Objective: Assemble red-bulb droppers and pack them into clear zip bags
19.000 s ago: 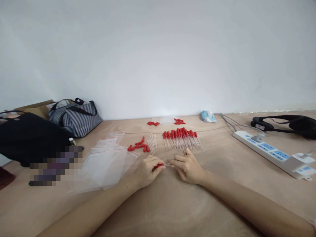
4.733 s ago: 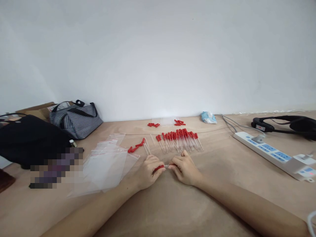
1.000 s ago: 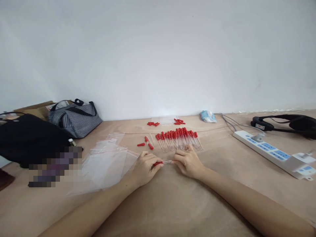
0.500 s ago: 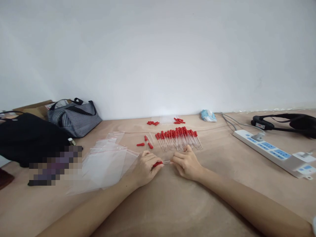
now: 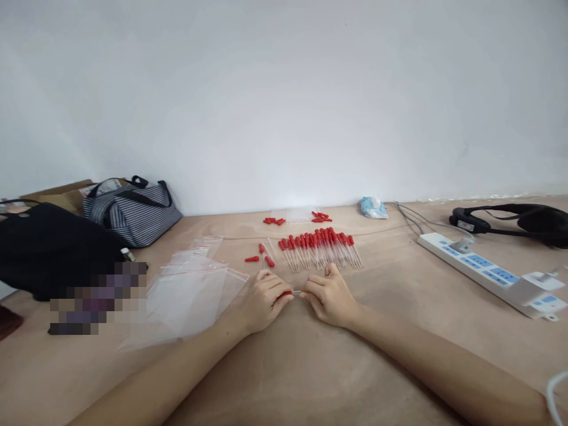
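Note:
My left hand (image 5: 266, 300) is closed on a red rubber bulb (image 5: 286, 293), which shows between thumb and fingers. A thin clear tube (image 5: 297, 292) runs from the bulb to my right hand (image 5: 329, 296), whose fingers pinch its other end. Beyond my hands lies a row of droppers with red bulbs (image 5: 317, 239) and clear tubes. Left of that row are a few loose red bulbs (image 5: 252, 259) and clear tubes (image 5: 270, 248). Farther back, more red bulbs (image 5: 322, 217) lie on both sides of a group of clear tubes (image 5: 299, 216).
Clear zip bags (image 5: 189, 296) lie left of my hands. Farther left are a striped bag (image 5: 137, 216) and a black bag (image 5: 57, 248). A white power strip (image 5: 479, 266), a blue mask (image 5: 373, 207) and a black headset (image 5: 510, 220) are on the right.
My right hand has moved left, closer to my left hand, so less of the tube shows between them. My left hand still holds the bulb.

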Demonstrator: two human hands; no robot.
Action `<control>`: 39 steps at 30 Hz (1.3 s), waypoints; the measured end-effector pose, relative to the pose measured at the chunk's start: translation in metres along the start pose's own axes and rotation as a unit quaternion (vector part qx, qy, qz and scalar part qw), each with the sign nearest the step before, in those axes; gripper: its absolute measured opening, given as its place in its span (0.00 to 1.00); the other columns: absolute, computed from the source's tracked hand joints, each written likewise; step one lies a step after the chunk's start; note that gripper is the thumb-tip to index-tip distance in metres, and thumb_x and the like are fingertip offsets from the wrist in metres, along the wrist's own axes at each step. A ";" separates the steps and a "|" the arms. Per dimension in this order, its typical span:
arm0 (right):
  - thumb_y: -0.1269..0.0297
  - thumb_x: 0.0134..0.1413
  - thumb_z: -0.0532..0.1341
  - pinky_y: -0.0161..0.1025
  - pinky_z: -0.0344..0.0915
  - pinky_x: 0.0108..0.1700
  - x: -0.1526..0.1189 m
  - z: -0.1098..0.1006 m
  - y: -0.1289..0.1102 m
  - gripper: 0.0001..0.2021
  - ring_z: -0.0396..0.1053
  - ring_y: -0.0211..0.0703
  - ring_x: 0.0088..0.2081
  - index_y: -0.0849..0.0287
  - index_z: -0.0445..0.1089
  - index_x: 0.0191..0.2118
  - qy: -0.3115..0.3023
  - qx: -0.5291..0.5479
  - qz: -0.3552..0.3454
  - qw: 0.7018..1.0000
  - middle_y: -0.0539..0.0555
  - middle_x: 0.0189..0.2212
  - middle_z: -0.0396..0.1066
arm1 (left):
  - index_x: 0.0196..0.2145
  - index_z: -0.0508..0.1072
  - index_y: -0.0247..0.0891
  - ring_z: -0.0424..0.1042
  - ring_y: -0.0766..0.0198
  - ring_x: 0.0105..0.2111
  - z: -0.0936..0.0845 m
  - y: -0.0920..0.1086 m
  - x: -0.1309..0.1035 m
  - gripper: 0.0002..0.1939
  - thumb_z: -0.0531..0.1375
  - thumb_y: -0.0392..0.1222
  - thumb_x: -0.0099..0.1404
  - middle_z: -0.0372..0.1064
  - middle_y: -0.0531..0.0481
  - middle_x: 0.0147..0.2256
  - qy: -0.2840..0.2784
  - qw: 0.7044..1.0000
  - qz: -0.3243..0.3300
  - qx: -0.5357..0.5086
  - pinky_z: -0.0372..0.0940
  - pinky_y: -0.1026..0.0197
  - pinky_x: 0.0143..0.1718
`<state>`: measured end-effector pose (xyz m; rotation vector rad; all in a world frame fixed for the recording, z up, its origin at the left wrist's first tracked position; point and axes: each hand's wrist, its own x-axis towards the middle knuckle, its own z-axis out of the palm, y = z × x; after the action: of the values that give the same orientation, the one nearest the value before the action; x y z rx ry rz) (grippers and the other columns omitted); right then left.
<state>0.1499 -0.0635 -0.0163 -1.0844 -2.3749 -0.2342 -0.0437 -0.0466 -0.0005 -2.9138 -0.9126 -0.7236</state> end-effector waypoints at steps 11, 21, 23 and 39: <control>0.65 0.50 0.54 0.40 0.46 0.37 0.010 -0.012 0.003 0.08 0.64 0.41 0.31 0.58 0.68 0.25 -0.056 0.066 0.166 0.982 0.50 0.24 0.71 | 0.43 0.62 0.37 0.64 0.55 0.40 0.010 -0.018 -0.003 0.14 0.56 0.39 0.58 0.66 0.44 0.38 0.149 0.983 -0.107 0.021 0.56 0.53 0.42; 0.63 0.49 0.55 0.39 0.50 0.39 0.063 0.017 0.038 0.08 0.68 0.42 0.33 0.59 0.67 0.34 0.036 0.070 0.395 0.915 0.52 0.28 0.72 | 0.25 0.63 0.37 0.65 0.61 0.30 0.009 -0.020 -0.002 0.04 0.54 0.36 0.57 0.64 0.50 0.28 0.024 0.975 -0.220 -0.021 0.59 0.59 0.33; 0.64 0.49 0.55 0.40 0.48 0.40 0.071 0.025 0.036 0.07 0.68 0.43 0.34 0.58 0.67 0.34 0.023 0.040 0.403 0.914 0.51 0.27 0.72 | 0.24 0.64 0.37 0.65 0.60 0.31 0.008 -0.020 -0.002 0.05 0.54 0.36 0.57 0.64 0.50 0.27 0.018 0.976 -0.218 -0.015 0.59 0.59 0.33; 0.57 0.49 0.55 0.41 0.45 0.40 0.074 0.029 -0.001 0.11 0.66 0.40 0.33 0.57 0.68 0.24 -0.012 0.072 0.272 0.960 0.50 0.27 0.72 | 0.31 0.68 0.37 0.65 0.57 0.37 -0.010 -0.055 0.001 0.06 0.52 0.33 0.58 0.66 0.47 0.32 0.072 0.957 -0.269 0.082 0.59 0.56 0.39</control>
<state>0.0971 -0.0055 -0.0023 -1.6132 -1.9779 0.1472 -0.0769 -0.0016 0.0012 -2.4364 -1.6782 -0.8115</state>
